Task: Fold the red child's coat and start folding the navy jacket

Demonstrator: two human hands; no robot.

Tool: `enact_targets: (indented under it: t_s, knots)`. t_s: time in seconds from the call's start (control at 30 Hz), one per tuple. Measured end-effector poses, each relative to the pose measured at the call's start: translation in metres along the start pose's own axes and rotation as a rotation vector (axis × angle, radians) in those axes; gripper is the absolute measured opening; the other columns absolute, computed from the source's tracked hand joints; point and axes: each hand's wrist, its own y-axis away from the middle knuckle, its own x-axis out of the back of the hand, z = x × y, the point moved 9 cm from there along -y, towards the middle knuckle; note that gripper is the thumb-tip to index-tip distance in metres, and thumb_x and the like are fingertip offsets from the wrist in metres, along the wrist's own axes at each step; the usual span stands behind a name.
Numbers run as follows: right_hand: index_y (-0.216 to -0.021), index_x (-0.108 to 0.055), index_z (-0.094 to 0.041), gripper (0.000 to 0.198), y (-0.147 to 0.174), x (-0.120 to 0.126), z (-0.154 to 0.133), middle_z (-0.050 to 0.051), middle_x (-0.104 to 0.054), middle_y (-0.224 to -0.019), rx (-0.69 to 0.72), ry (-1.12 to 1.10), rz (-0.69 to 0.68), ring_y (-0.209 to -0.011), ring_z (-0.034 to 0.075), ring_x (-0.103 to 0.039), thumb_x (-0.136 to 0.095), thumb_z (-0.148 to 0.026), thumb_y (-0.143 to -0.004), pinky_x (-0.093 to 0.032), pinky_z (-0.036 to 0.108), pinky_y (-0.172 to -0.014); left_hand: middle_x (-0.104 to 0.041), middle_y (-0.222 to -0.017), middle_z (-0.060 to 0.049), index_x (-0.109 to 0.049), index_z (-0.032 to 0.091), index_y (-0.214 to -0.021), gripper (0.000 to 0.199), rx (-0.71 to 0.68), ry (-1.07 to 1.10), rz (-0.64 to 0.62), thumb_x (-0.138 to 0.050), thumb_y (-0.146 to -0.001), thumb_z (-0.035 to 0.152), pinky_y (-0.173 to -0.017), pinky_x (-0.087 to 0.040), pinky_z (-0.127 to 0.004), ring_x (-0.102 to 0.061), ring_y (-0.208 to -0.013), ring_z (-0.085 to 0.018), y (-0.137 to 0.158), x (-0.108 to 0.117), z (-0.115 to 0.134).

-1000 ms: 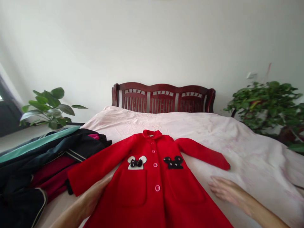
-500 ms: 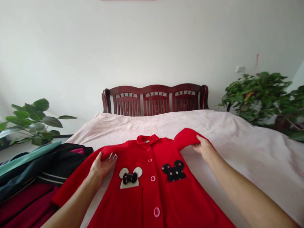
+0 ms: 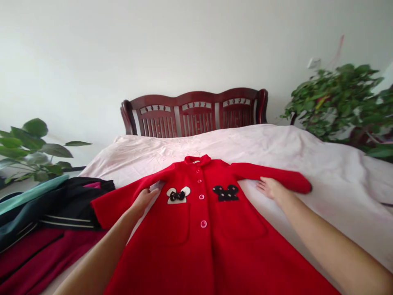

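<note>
on the red coat, the once-bunched sleeve now lies straight, leaving both outstretched; right grip spread (left grip: can't tell).

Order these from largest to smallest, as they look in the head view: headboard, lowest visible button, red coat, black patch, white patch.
Red coat
Headboard
Black patch and white patch: too alike to rank
Lowest visible button
</note>
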Motion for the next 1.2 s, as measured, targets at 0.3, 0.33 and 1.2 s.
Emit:
enact_targets:
  t_s: [0.3,0.33,1.2]
  knots:
    - [-0.128,-0.063,-0.030,0.054,0.164,0.044,0.078,0.006,-0.065,-0.135,-0.011,0.370,-0.614,-0.133,0.030,-0.052,-0.075,-0.042,-0.076,-0.044,0.042,-0.111,-0.036,-0.160,-0.008,-0.042,0.031,-0.150,0.058,-0.699,-1.292,-0.278,-0.053,-0.094,0.043,-0.121,-0.019,-0.054,-0.027,-0.149,-0.032,0.163,-0.025,-0.052]
    - [-0.126,-0.064,-0.030,0.052,0.176,0.060,0.085,0.006,-0.064,-0.135,-0.005,0.327,-0.572,-0.134,0.030,-0.050,-0.072,-0.044,-0.077,-0.044,0.042,-0.111,-0.036,-0.160,-0.009,-0.041,0.030,-0.151,0.059,-0.729,-1.302,-0.255,-0.051,-0.095,0.044,-0.121,-0.020,-0.054,-0.028,-0.149,-0.032,0.172,-0.023,-0.056]
    - [-0.077,-0.058,-0.020,0.015,0.275,0.083,0.151,0.002,-0.069,-0.066,0.055,0.045,-0.225,-0.059,0.016,-0.067,-0.070,-0.021,-0.070,-0.053,0.022,-0.047,-0.067,-0.132,-0.004,-0.068,0.032,-0.124,0.037,-0.648,-0.604,-0.541,-0.060,-0.088,0.029,-0.114,-0.036,-0.044,-0.057,-0.127,-0.029,0.268,-0.018,-0.022]
